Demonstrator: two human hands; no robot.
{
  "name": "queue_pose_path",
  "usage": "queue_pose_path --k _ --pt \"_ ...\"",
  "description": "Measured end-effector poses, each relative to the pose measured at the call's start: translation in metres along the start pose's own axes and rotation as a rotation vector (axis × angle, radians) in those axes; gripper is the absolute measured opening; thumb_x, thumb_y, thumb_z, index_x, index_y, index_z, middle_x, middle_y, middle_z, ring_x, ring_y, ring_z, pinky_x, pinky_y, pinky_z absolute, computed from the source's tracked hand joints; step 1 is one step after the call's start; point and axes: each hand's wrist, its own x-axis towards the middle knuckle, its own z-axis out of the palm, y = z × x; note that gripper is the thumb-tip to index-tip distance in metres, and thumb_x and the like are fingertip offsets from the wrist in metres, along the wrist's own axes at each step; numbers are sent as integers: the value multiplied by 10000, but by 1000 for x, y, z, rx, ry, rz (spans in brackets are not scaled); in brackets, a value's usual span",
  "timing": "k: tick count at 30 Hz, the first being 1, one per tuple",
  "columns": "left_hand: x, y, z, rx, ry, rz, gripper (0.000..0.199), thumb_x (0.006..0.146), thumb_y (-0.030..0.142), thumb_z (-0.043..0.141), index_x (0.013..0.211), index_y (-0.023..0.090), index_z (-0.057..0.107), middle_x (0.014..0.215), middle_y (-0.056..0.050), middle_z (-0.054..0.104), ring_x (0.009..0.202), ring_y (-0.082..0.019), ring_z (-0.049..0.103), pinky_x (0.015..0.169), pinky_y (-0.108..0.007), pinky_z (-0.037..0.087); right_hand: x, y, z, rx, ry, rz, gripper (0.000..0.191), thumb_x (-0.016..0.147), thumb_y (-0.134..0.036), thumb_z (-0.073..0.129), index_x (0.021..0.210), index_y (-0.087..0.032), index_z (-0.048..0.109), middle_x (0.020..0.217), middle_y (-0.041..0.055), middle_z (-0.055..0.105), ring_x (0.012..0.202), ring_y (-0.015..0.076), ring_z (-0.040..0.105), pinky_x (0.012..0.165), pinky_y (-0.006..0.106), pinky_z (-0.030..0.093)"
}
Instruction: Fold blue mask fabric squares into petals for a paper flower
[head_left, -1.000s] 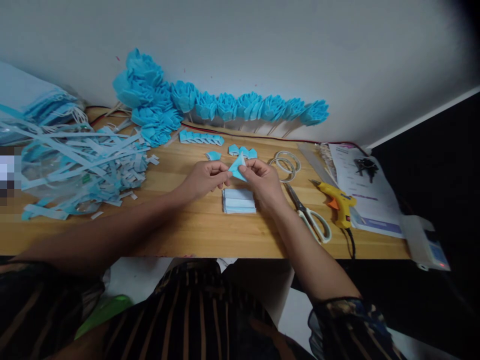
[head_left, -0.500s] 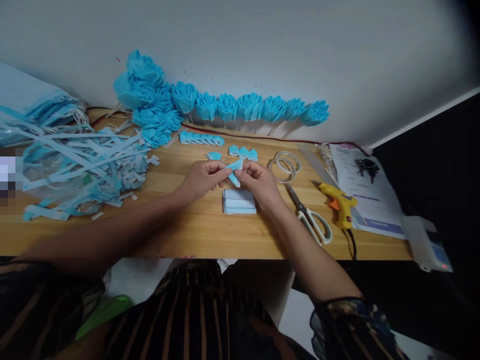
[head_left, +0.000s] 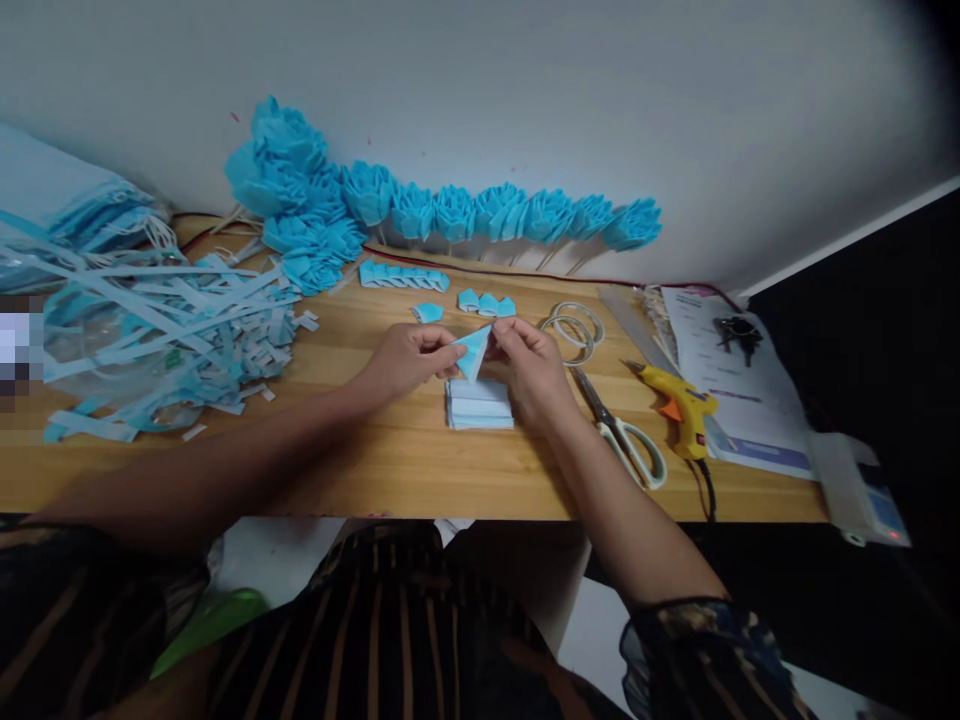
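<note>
A folded light-blue fabric piece (head_left: 472, 354), triangular in outline, is held above the desk between both hands. My left hand (head_left: 411, 358) pinches its left side between thumb and fingers. At its upper right corner my right hand (head_left: 531, 365) is closed on it. Just below lies a stack of pale blue rectangular pieces (head_left: 480, 405), partly behind the right hand. Beyond the hands sit a single folded petal (head_left: 428, 313), a short row of folded petals (head_left: 486, 303) and a longer row (head_left: 404, 276).
Blue fabric flowers on sticks (head_left: 501, 212) line the wall. Cut strips and scraps (head_left: 172, 320) heap at left beside stacked face masks (head_left: 67, 200). To the right lie tape rolls (head_left: 574, 332), scissors (head_left: 619, 430), a yellow glue gun (head_left: 681, 405), papers (head_left: 739, 390) and keys (head_left: 739, 335).
My right hand has shifted slightly right, its pinch now at the piece's upper corner. The fabric has turned and shows a broader triangular face. The left hand has hardly moved.
</note>
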Motion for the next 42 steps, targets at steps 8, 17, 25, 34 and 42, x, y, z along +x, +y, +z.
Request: queue_pose_path --k 8,17,25,34,42 --pt "3 -5 -2 -18 67 9 242 831 340 692 666 174 627 606 -4 678 500 -71 519 472 -170 395 -1 -2 1 -101 -125 83 454 686 -605 855 716 -216 624 629 -41 560 615 119 471 615 273 378" --pt "4 -5 -3 -91 62 -47 246 858 275 694 643 164 650 575 1 642 489 -64 499 475 -177 380 -2 -1 -1 -140 -77 -53 269 852 -491 728 859 -226 685 770 -8 632 718 140 547 676 292 449" --pt "9 -8 -5 -355 79 -171 285 924 275 691 668 156 651 612 -11 646 505 -57 527 496 -184 385 -4 -7 -7 -471 -86 -397 264 888 -254 706 1126 -364 735 1454 20 593 1384 279 513 1112 505 453" --pt "6 -6 -2 -320 67 -145 282 920 242 681 659 144 638 598 10 627 504 -49 519 491 -177 375 -1 -1 -6 -541 -128 -505 119 897 -252 714 965 -317 787 1430 28 611 1387 282 536 1196 557 361" --pt "4 -5 -2 -213 60 -62 261 874 298 691 666 153 634 613 8 638 520 -60 518 499 -184 396 0 0 -4 -368 -136 -355 131 909 -384 720 875 -260 745 1247 57 686 1252 235 623 1134 463 440"
